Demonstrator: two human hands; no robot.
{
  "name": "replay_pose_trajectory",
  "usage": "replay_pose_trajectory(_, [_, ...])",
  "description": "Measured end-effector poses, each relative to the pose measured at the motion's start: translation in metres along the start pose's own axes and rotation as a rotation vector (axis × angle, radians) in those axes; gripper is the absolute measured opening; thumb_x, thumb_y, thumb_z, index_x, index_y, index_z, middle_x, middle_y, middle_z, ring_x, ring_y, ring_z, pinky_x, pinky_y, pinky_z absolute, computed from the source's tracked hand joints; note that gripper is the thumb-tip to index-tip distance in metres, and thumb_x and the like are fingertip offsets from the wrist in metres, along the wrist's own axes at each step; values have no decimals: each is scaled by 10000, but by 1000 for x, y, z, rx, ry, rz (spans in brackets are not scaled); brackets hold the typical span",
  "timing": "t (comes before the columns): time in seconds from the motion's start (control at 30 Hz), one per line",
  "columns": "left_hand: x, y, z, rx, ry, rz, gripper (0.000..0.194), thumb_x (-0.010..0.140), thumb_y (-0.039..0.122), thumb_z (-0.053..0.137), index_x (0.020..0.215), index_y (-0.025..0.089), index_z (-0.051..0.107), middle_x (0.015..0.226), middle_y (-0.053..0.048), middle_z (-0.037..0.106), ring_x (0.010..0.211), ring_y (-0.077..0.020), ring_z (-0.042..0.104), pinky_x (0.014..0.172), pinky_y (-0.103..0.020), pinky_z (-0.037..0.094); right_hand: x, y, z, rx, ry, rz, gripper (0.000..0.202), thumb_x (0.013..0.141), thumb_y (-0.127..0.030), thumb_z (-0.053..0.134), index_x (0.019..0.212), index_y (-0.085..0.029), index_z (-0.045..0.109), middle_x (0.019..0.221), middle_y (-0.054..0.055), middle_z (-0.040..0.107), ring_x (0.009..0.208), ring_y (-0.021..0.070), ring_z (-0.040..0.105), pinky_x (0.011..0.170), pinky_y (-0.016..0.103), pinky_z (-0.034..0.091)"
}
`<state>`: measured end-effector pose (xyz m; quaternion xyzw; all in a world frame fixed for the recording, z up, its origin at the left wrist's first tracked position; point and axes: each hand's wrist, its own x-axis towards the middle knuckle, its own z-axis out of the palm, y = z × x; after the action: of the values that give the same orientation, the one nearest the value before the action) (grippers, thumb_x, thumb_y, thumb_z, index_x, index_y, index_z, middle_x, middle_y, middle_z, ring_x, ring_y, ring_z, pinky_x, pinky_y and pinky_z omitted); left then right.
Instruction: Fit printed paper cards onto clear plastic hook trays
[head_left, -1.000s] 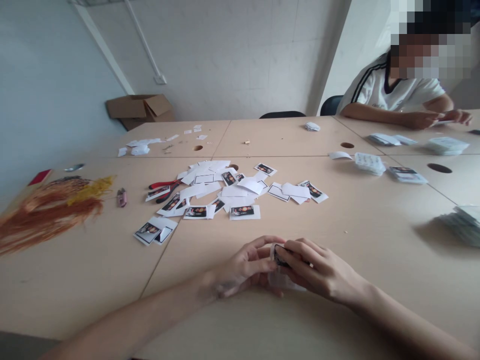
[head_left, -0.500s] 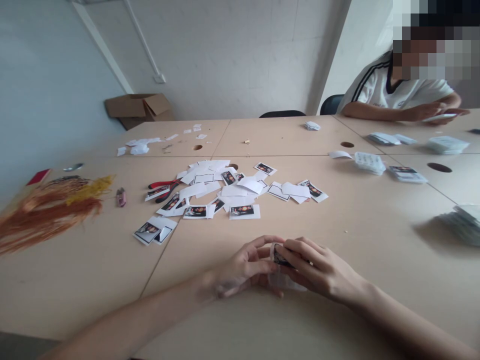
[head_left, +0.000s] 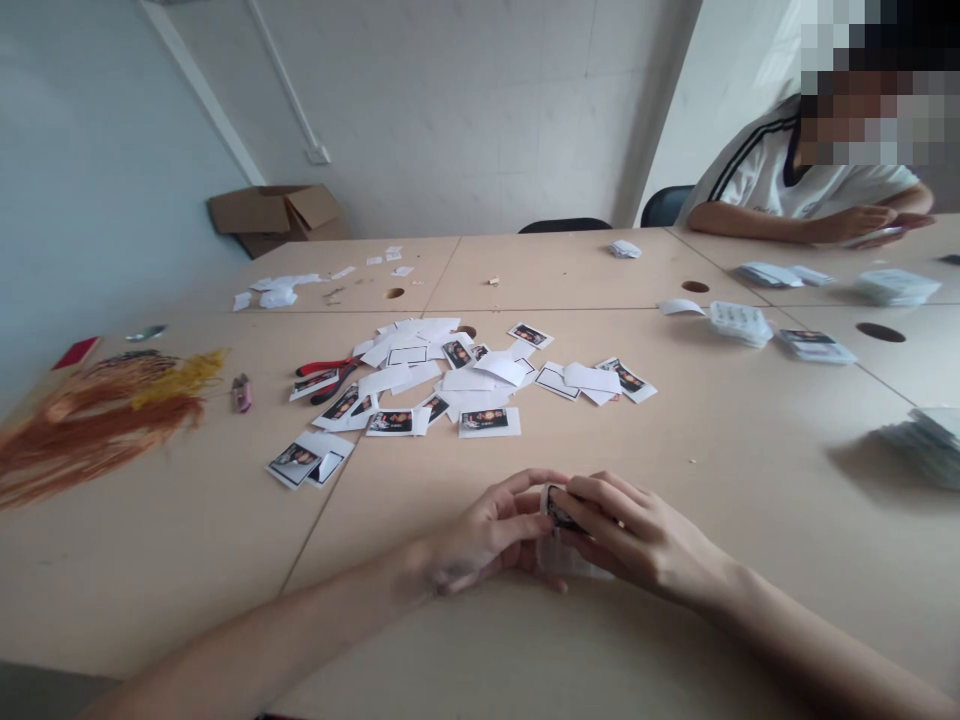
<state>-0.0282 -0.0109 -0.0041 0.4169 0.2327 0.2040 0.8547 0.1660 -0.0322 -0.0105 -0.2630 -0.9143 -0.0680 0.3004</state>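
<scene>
Near the front edge of the table, my left hand (head_left: 510, 530) is closed round the left side of a small clear plastic case (head_left: 562, 558). A dark printed card (head_left: 559, 508) with a pale border lies against the top of the case. My right hand (head_left: 630, 525) grips the case from the right, its fingers laid over the card and hiding much of it. Beyond my hands is a loose pile of white papers and dark printed cards (head_left: 484, 422). Red-handled pliers (head_left: 330, 382) are partly covered by a card at the pile's left.
Orange fibres (head_left: 97, 430) and a small pink tool (head_left: 241, 393) lie at the left. Clear cases (head_left: 739, 322) and another stack (head_left: 919, 445) stand at the right. A person (head_left: 810, 200) sits at the far right. Behind the table is a cardboard box (head_left: 274, 215).
My hands and the case have hardly moved. The person at the far right has shifted slightly to the right.
</scene>
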Motion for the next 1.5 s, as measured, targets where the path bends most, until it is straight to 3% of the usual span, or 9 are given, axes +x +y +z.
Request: replay_pose_trajectory(1.5, [2,-1,2,-49,45,-12,282,810,145,454,1073,245,477,938,-41,523,818,-158,553,677,-352,482,1,0,-1,-7,-88,29,228,840,-119,429,1046,-86,519,934,114,544,847,182,489,653,303,489])
